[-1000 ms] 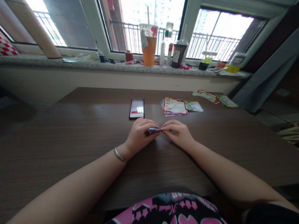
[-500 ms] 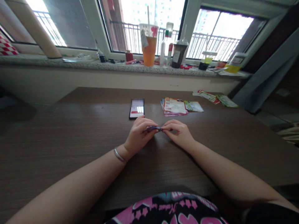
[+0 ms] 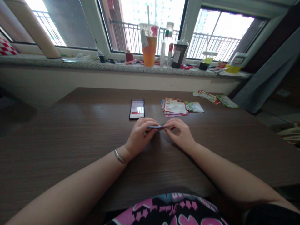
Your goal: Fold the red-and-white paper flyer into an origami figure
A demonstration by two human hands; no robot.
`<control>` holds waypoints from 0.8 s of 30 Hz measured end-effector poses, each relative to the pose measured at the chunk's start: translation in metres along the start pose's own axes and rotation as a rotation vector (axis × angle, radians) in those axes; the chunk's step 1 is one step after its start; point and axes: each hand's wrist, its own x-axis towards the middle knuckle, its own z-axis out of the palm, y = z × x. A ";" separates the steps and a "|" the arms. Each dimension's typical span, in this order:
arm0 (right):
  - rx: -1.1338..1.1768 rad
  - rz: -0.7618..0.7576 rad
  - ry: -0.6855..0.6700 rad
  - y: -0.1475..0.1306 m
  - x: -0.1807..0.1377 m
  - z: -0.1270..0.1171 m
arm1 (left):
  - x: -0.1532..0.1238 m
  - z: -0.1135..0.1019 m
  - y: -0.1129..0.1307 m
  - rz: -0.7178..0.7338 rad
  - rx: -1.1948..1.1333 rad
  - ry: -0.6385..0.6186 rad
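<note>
Between my two hands is a small, thin, flat packet [image 3: 156, 127], bluish and seen nearly edge-on; its printing cannot be made out. My left hand [image 3: 142, 132] pinches its left side between thumb and fingers, hiding part of it. At the right end, the thumb and fingertips of my right hand [image 3: 179, 131] close on its edge. Both hands are held just above the brown table [image 3: 93, 150]. A phone [image 3: 137, 109] with a lit screen lies just beyond my left hand. Past my right hand rests a pile of printed packets [image 3: 175, 107].
More green and red packets [image 3: 211, 97] lie at the table's far right. On the windowsill [image 3: 79, 65] stand a tall cup of orange drink [image 3: 149, 50], a dark drink cup [image 3: 179, 56], bottles and small items. A grey curtain [image 3: 264, 75] hangs at right.
The thin packet has turned from a tilted, bent look to a flatter, straighter one. My right hand has shifted slightly up. Both hands still grip the packet.
</note>
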 end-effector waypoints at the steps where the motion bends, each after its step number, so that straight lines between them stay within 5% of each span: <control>1: 0.002 -0.002 0.002 0.000 0.000 0.000 | 0.000 0.000 0.000 -0.011 -0.029 -0.005; 24: -0.218 -0.104 -0.058 0.002 0.000 -0.008 | 0.005 -0.001 0.004 0.082 -0.024 0.017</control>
